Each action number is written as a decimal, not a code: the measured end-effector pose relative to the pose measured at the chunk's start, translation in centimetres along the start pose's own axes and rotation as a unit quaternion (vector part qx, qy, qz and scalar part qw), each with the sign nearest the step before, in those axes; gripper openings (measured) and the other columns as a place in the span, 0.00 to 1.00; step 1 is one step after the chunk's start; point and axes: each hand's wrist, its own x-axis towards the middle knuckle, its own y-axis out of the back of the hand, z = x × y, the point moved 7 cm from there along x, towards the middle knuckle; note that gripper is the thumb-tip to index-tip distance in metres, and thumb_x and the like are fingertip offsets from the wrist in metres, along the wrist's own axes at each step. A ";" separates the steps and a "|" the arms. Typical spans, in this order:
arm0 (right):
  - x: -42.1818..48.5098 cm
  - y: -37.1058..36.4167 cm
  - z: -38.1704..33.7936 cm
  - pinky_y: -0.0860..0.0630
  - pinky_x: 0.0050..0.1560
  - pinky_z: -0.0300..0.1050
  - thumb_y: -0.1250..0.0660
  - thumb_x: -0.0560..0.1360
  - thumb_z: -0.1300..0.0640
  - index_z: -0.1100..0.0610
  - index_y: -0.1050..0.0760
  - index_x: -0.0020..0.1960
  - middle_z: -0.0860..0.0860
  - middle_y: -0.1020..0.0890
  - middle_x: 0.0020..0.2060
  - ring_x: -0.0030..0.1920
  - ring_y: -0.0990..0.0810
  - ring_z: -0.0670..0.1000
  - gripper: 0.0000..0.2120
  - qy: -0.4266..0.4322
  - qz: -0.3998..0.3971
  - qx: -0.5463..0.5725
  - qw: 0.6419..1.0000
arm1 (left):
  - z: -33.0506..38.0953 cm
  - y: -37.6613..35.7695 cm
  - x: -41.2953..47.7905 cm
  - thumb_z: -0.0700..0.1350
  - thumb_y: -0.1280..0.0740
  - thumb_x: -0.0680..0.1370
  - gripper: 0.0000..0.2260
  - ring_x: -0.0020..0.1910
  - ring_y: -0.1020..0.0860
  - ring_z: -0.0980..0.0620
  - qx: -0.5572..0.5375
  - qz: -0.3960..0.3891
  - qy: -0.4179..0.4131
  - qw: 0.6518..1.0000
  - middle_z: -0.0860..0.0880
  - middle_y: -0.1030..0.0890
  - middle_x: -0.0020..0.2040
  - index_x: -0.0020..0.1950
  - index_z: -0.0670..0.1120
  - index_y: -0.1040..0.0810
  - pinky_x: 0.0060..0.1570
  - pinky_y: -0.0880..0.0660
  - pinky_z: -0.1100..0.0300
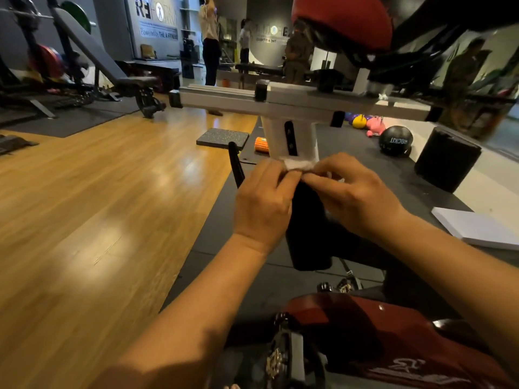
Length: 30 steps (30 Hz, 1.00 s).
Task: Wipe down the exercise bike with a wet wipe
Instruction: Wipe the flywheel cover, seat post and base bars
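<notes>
Obs.: person crouched low beside the bike (387, 329), looking up along the grey seat post (292, 136).

Wipe (299, 164): white, bunched, lying against the foot of the post, just where it enters the black tube (306, 220).

Left hand (262, 203): back toward me, fingers curled, thumb and forefinger pinching the wipe's left end. Right hand (354, 197): fingers curled together, pinching the right end. The two grips meet almost tip to tip.

Reading: the wipe looks stretched across the front of the post, one end per hand, probably so it can be drawn around or along the metal at the joint, where grime would collect. Whether it wraps behind the post I cannot tell.

Placement: saddle (342, 21), red, sits overhead on the grey rail (252, 98). The low stance fits work on the lower post, not the seat.

Progress (judgement): mid-task. Rail, saddle and red frame remain to be covered, for all I can see.

Count:
- hands on wipe: 2
- wipes: 1
- posts: 1
- saddles: 1
- medicine ball (395, 140): 1
- orange roller (261, 144): 1
- white pad (477, 228) on mat: 1
- small coloured weights by the ball: blurred, count uncertain
- people at far end: several
</notes>
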 end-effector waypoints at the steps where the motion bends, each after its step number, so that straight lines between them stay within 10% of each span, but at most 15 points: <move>1: -0.9 -0.5 -0.4 0.25 0.38 0.46 0.37 0.78 0.59 0.63 0.19 0.56 0.61 0.20 0.46 0.41 0.23 0.57 0.13 0.007 -0.004 0.011 1.000 | 0.1 -0.2 -0.9 0.35 0.29 0.75 0.02 0.40 0.28 0.46 -0.008 0.004 -0.004 1.000 0.42 0.21 0.40 0.44 0.39 0.17 0.36 0.31 0.54; 10: -9.4 -7.2 -4.5 0.21 0.34 0.52 0.41 0.74 0.61 0.62 0.19 0.54 0.57 0.20 0.48 0.43 0.22 0.58 0.15 0.061 -0.211 0.026 0.975 | 1.3 -5.5 -13.8 0.40 0.38 0.76 0.12 0.45 0.20 0.48 -0.137 -0.177 0.124 0.967 0.46 0.16 0.47 0.54 0.42 0.17 0.45 0.21 0.55; 17: -2.5 -2.6 -1.8 0.23 0.38 0.47 0.33 0.78 0.62 0.63 0.19 0.53 0.59 0.19 0.48 0.44 0.24 0.57 0.07 -0.012 0.007 0.003 1.000 | -0.7 -3.5 -7.9 0.38 0.36 0.77 0.08 0.44 0.23 0.48 -0.151 -0.033 0.200 0.967 0.41 0.19 0.45 0.51 0.37 0.18 0.45 0.27 0.59; 26: -12.3 -8.6 -5.2 0.22 0.27 0.49 0.42 0.74 0.63 0.65 0.18 0.51 0.59 0.18 0.45 0.39 0.20 0.58 0.15 0.002 -0.161 0.007 0.987 | -0.3 -7.6 -16.8 0.35 0.32 0.75 0.05 0.39 0.24 0.55 -0.203 -0.249 0.237 0.917 0.48 0.18 0.41 0.44 0.44 0.18 0.42 0.25 0.55; 30: -9.0 -6.7 -4.8 0.24 0.29 0.50 0.41 0.75 0.62 0.64 0.19 0.51 0.59 0.19 0.43 0.39 0.22 0.59 0.13 -0.019 -0.127 -0.004 0.992 | -0.2 -5.8 -13.5 0.34 0.30 0.75 0.04 0.40 0.26 0.58 -0.204 -0.171 0.229 0.936 0.47 0.18 0.42 0.45 0.42 0.17 0.45 0.30 0.73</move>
